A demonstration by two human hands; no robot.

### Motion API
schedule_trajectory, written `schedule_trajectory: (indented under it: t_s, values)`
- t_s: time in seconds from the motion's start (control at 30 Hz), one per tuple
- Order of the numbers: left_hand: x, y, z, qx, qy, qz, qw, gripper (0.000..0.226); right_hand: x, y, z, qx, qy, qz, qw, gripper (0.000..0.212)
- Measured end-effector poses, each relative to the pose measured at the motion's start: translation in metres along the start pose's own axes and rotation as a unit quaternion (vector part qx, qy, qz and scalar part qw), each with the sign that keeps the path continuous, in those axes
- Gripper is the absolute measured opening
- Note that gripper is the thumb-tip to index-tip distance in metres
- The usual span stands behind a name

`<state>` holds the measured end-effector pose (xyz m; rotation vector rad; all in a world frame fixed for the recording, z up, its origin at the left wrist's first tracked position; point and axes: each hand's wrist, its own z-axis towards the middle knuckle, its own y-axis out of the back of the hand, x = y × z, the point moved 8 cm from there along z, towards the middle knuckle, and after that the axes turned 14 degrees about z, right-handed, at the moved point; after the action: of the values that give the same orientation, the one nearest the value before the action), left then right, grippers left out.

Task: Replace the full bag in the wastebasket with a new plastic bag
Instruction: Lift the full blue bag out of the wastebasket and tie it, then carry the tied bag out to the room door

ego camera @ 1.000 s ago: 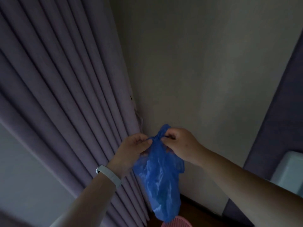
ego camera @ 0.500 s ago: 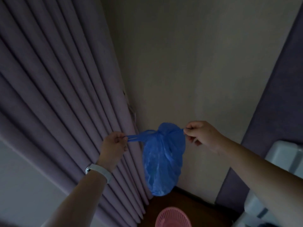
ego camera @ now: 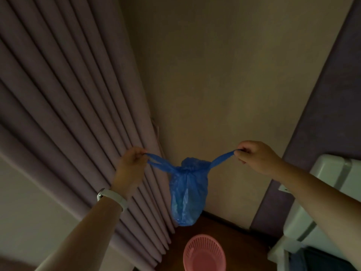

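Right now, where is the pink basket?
The pink wastebasket sits on the dark floor at the bottom middle of the head view, below the hanging blue bag, between the purple curtain and the white cabinet.

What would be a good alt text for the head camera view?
Two bare hands, left hand and right hand, each pinch one handle of a knotted blue plastic bag and pull outward, holding it in the air above an unlined pink plastic mesh wastebasket beside purple pleated curtains.
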<state>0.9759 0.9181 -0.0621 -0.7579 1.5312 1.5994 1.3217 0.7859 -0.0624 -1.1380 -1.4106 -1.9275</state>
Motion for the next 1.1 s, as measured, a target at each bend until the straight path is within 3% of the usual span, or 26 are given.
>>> schedule_trajectory:
  t_s: [0.2,0.47,0.63,0.73,0.87,1.1]
  values:
    - [-0.045,-0.03,-0.018,0.083,-0.033,-0.106,0.99,0.009,0.083,-0.047,-0.014,0.043,0.095,0.0,0.995,0.014]
    - [-0.064,-0.051,-0.055,0.203,-0.129,-0.15,0.959,0.025,0.127,-0.106,-0.016,0.071,0.086,0.119,0.987,0.011]
    - [-0.042,-0.036,-0.05,0.165,-0.08,-0.184,0.966,0.007,0.126,-0.131,-0.021,0.092,0.035,0.225,0.969,0.005]
    - [-0.028,-0.027,-0.045,0.126,-0.071,-0.148,0.978,0.013,0.112,-0.142,-0.027,0.077,0.074,0.15,0.983,0.017]
    - [-0.022,-0.019,-0.046,0.108,-0.06,-0.151,0.981,0.016,0.085,-0.162,-0.044,0.137,0.109,0.043,0.984,0.047]
    - [-0.033,-0.024,-0.059,0.146,0.001,-0.214,0.966,0.005,0.054,-0.196,-0.054,0.249,0.103,0.086,0.959,0.047]
